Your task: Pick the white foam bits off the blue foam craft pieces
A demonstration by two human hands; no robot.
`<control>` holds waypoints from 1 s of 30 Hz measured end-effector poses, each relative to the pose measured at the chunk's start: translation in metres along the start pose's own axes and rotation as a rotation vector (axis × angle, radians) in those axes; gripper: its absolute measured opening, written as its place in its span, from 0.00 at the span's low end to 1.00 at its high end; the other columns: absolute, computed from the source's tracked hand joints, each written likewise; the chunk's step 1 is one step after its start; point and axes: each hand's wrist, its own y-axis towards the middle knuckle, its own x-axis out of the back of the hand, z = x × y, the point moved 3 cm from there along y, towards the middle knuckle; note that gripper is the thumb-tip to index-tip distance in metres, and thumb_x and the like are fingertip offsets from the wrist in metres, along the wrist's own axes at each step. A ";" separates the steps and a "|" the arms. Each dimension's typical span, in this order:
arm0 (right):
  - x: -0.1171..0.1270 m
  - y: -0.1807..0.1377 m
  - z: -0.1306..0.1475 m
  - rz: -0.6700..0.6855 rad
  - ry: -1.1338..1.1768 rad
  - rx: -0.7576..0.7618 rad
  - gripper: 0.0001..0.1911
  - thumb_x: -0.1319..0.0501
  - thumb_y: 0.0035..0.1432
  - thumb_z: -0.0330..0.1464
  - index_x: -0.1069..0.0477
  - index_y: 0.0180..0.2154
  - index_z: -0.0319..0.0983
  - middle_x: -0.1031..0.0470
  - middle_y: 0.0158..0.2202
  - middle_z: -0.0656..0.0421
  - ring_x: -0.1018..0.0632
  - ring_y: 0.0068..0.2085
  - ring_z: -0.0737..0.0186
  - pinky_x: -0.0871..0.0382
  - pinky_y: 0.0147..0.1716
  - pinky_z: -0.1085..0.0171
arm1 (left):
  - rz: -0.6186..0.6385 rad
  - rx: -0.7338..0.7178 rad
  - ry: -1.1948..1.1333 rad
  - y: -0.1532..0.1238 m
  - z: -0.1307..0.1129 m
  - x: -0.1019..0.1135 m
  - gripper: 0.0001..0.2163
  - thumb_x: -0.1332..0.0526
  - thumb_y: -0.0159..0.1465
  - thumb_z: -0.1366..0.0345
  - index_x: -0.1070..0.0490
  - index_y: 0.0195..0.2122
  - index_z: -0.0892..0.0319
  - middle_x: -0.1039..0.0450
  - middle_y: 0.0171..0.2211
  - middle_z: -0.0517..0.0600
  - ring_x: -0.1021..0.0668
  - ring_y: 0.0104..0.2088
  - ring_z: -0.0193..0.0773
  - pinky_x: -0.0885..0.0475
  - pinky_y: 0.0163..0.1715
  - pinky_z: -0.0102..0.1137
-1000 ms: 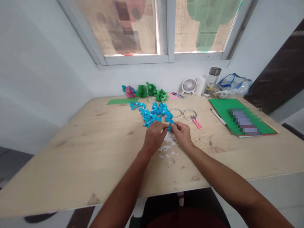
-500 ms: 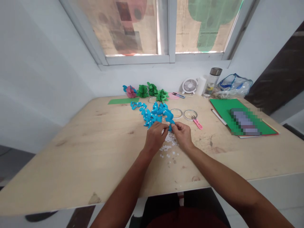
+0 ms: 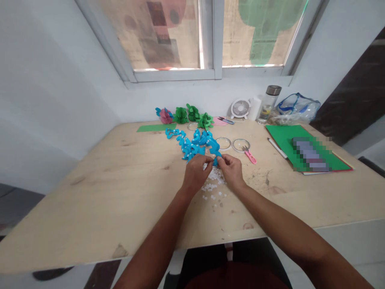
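Observation:
My right hand (image 3: 232,170) pinches the near end of a blue paper cutout (image 3: 214,147) with white spots. Close against it, my left hand (image 3: 197,171) has its thumb and fingertips pressed together at the cutout's edge; whether it grips the paper or something tiny is hidden. Several more blue paper cutouts (image 3: 191,148) lie in a loose heap just beyond my left hand. Small white paper bits (image 3: 212,186) are scattered on the table below both hands.
Pink thread snips (image 3: 249,155) and tape rings (image 3: 241,145) lie right of the cutouts. Paper flowers (image 3: 181,115), a small fan (image 3: 240,109) and a glass bottle (image 3: 270,105) line the wall. Green sheets (image 3: 309,144) with a blurred-out object sit at the right.
Both hands stay in nearly the same place. The left fingertips have shifted very slightly at the edge of the blue cutout.

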 end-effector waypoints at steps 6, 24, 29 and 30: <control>0.001 0.002 -0.005 -0.030 0.018 -0.005 0.17 0.44 0.53 0.43 0.30 0.24 0.36 0.32 0.20 0.61 0.33 0.24 0.67 0.41 0.23 0.68 | -0.066 -0.049 0.007 -0.001 -0.006 0.003 0.04 0.42 0.59 0.70 0.28 0.32 0.58 0.24 0.30 0.50 0.24 0.35 0.39 0.29 0.36 0.32; 0.003 0.000 0.003 -0.041 -0.172 0.052 0.17 0.46 0.55 0.42 0.29 0.24 0.36 0.35 0.19 0.62 0.36 0.23 0.68 0.42 0.24 0.68 | 0.065 -0.121 0.374 -0.002 -0.016 -0.004 0.12 0.47 0.63 0.69 0.26 0.27 0.58 0.26 0.24 0.53 0.25 0.35 0.42 0.34 0.36 0.34; 0.002 -0.002 0.003 -0.043 -0.251 0.084 0.17 0.46 0.56 0.41 0.26 0.27 0.37 0.30 0.21 0.61 0.33 0.24 0.66 0.40 0.26 0.68 | 0.058 -0.125 0.429 -0.002 -0.019 -0.004 0.12 0.47 0.62 0.70 0.28 0.25 0.59 0.27 0.22 0.54 0.26 0.33 0.43 0.35 0.34 0.34; 0.001 -0.002 0.004 -0.040 -0.268 0.091 0.16 0.46 0.56 0.41 0.26 0.28 0.37 0.29 0.22 0.60 0.31 0.24 0.66 0.39 0.27 0.68 | 0.061 -0.129 0.443 -0.002 -0.020 -0.004 0.12 0.47 0.62 0.70 0.28 0.24 0.59 0.27 0.22 0.54 0.26 0.33 0.43 0.35 0.34 0.34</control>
